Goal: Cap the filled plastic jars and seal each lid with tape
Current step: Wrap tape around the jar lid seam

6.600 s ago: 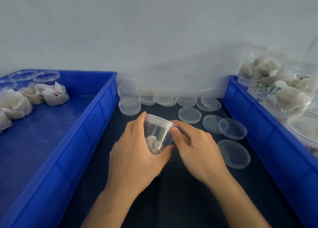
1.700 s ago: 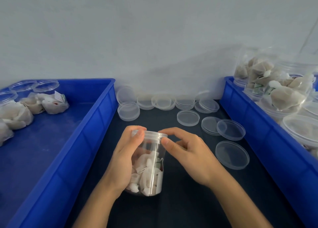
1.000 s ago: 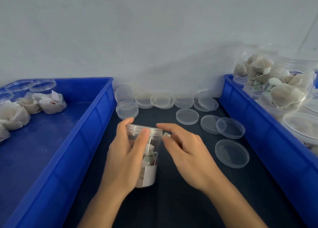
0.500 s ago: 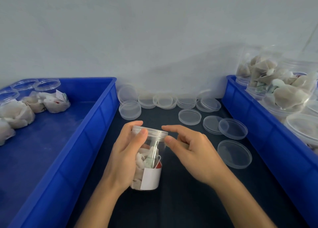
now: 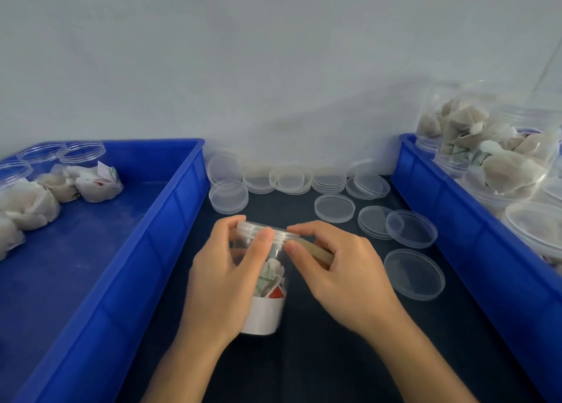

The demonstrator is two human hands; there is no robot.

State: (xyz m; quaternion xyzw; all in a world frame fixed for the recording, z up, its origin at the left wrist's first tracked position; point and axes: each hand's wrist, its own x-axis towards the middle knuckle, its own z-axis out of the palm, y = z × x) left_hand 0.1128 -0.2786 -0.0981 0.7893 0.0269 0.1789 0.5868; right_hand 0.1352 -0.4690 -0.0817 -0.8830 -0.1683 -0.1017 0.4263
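Observation:
A clear plastic jar with tea bags and a white label stands on the dark mat at the centre, its clear lid on top. My left hand grips the jar's left side, thumb near the lid rim. My right hand pinches a strip of tan tape that runs from the lid's right edge toward my palm. The tape's far end is hidden behind my fingers.
Several loose clear lids lie on the mat behind and right of the jar. A blue bin at left holds capped jars. Another blue bin at right holds filled jars.
The jar has turned in my left hand, so more of its white label faces me. My right hand has drawn a strip of tape out from the lid's edge.

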